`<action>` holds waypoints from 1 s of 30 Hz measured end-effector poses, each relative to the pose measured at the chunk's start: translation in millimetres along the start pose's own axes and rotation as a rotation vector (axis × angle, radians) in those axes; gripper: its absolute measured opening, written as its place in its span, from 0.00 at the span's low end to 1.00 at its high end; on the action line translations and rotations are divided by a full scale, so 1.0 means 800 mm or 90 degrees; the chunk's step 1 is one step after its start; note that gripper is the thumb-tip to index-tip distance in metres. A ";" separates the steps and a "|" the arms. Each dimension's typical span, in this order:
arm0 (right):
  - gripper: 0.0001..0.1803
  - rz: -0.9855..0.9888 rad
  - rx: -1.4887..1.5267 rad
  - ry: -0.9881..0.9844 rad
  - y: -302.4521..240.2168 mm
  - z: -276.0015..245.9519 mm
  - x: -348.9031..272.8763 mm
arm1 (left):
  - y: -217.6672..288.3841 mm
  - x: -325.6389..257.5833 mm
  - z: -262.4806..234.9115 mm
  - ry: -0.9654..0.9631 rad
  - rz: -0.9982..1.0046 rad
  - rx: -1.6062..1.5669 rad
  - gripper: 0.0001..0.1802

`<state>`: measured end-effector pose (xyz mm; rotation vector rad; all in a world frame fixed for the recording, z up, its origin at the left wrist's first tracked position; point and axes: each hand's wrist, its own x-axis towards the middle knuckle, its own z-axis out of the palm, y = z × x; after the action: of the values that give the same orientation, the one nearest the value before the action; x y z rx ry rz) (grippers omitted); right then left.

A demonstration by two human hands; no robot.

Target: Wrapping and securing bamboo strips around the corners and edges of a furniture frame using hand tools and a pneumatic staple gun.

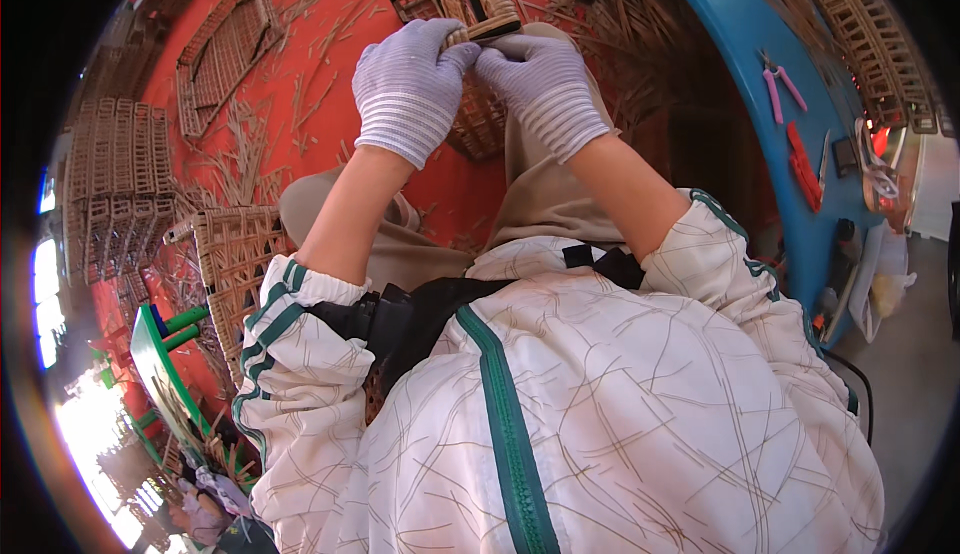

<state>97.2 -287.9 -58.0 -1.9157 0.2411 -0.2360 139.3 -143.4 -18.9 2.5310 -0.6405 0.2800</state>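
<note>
A brown woven basket (484,122) with a thick wrapped rim is held up at the top middle, above my knees. My left hand (408,89), in a pale lilac knit glove with a striped cuff, is closed on the near corner of that rim. Beside it my right hand (545,92), gloved alike, pinches the same corner, its thumb close to the left one. The fingertips are mostly hidden behind the basket edge. Whether a loose strip lies between them, I cannot tell.
Cut strips litter the red floor (310,24), where a woven tray (228,54) lies at far left. Stacked baskets (118,189) stand left, near a green plastic stool (160,354). On the right, a blue table (740,44) bears pink-handled cutters (780,92) and a red-handled tool (802,169).
</note>
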 end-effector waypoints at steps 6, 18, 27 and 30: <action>0.19 0.131 0.021 -0.057 -0.022 -0.015 0.000 | -0.005 -0.004 0.001 0.012 0.029 0.013 0.16; 0.16 0.181 0.007 -0.144 -0.026 -0.020 0.001 | -0.004 -0.006 0.008 0.044 0.050 0.058 0.14; 0.15 0.237 0.178 -0.094 -0.041 -0.030 -0.007 | -0.002 -0.005 0.014 0.056 0.073 0.076 0.14; 0.15 0.259 0.192 -0.116 -0.045 -0.037 -0.005 | -0.004 -0.005 0.013 0.065 0.084 0.067 0.14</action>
<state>86.9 -300.8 -13.9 -1.5395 0.4384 0.1670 138.0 -144.7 -30.1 2.5583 -0.7716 0.4995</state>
